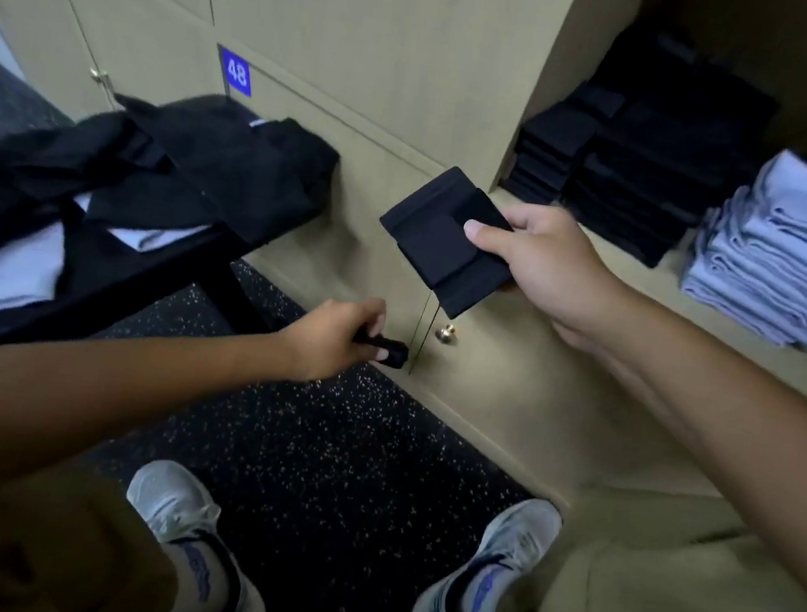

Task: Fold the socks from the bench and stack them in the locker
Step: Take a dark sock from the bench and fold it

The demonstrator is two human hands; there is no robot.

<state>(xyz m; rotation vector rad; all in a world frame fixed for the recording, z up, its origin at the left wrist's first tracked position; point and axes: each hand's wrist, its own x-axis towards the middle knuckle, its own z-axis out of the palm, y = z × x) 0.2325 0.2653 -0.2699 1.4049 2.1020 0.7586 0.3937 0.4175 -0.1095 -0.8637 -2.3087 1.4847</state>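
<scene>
1. Head view, centre of the frame: a flat, square-folded black fabric sock bundle (pixel 444 239) is pinched in the right hand (pixel 546 269), thumb on top, fingers beneath.
2. Lower, the left hand (pixel 332 337) curls round a small black object (pixel 387 349); what it is cannot be told.
3. Soft, loose black garments (pixel 163 158) lie heaped on the dark bench (pixel 135 278) at left, over pale cloth.
4. At upper right, the open beige locker shelf (pixel 621 256) holds neat stacks of folded black pieces (pixel 633 167) beside folded light-blue towels (pixel 787 256).
5. Below lies dark speckled rubber flooring (pixel 319 449); a locker door carries a blue tag 48 (pixel 237 72).
</scene>
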